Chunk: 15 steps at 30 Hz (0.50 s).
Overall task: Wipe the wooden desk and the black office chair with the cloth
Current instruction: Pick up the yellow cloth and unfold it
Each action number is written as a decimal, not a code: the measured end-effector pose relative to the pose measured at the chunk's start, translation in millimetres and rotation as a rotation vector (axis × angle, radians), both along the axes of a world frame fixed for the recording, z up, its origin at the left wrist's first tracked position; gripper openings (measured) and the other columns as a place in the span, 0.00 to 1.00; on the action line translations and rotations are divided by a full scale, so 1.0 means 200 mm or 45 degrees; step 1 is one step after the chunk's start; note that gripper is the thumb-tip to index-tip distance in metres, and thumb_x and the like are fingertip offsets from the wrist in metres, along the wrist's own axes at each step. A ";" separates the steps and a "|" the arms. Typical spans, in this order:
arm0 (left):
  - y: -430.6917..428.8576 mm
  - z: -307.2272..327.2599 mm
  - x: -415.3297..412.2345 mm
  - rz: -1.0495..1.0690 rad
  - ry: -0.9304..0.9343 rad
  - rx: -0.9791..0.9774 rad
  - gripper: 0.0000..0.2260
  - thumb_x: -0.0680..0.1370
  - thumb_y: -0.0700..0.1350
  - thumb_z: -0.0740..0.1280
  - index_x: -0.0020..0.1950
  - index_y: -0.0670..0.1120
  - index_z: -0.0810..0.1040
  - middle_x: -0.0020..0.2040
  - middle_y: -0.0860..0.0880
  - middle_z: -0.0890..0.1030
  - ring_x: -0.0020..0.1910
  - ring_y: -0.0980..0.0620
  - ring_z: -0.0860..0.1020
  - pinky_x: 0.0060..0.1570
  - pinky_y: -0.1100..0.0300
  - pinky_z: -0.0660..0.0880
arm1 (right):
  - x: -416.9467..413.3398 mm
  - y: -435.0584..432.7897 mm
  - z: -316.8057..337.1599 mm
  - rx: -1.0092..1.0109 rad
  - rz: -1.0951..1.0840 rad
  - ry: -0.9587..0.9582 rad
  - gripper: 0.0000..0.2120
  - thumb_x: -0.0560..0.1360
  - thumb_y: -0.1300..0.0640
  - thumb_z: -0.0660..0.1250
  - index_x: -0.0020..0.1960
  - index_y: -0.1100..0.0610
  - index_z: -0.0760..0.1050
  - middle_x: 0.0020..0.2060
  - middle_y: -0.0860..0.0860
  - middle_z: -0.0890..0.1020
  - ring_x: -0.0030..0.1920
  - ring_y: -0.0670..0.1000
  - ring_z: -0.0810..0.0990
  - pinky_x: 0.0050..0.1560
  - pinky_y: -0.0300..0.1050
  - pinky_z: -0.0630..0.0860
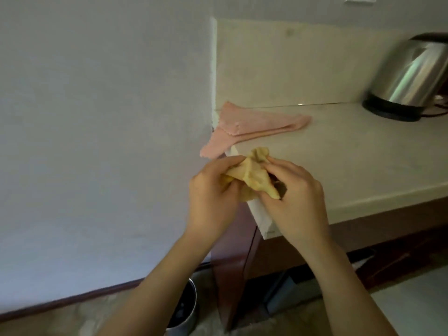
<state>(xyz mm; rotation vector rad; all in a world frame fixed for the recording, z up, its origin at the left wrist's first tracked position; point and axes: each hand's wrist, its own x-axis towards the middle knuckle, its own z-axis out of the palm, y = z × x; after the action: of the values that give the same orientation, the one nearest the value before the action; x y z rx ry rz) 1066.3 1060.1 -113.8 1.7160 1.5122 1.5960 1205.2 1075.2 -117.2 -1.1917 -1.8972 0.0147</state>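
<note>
Both hands meet over the desk's near corner: the left hand (213, 190) and the right hand (295, 202) each have fingers curled, pinching the crumpled yellow cloth (252, 175), which sits bunched between them just above the edge of the pale desk (363, 154); we judge the wiping not yet begun; the desk top stretches ahead and to the right of the fingers, so the right hand is nearer the surface; beyond, a folded pink cloth (254, 127) lies at the desk's left end, one corner hanging off; farthest, a steel kettle (409, 78) stands by the wall; we see no chair.
</note>
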 end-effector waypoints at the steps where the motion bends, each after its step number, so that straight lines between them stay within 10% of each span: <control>1: -0.06 0.00 -0.04 0.022 -0.099 -0.040 0.16 0.71 0.28 0.67 0.55 0.43 0.82 0.46 0.49 0.83 0.46 0.52 0.80 0.46 0.62 0.77 | -0.04 -0.03 0.00 0.033 0.055 0.011 0.16 0.69 0.60 0.73 0.57 0.60 0.81 0.55 0.54 0.82 0.54 0.55 0.80 0.50 0.47 0.78; 15: -1.45 -0.20 -1.03 0.735 -0.567 -0.155 0.15 0.73 0.30 0.67 0.48 0.50 0.82 0.40 0.53 0.84 0.39 0.57 0.82 0.35 0.67 0.77 | -1.24 -0.96 -0.23 -0.141 0.999 -0.093 0.16 0.69 0.61 0.74 0.56 0.60 0.81 0.54 0.53 0.82 0.52 0.54 0.80 0.50 0.50 0.80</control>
<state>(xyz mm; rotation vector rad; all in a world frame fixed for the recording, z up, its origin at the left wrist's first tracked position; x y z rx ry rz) 859.4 770.9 -154.8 0.8051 1.9001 1.9317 956.8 883.7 -162.5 -0.4515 -2.3378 0.5082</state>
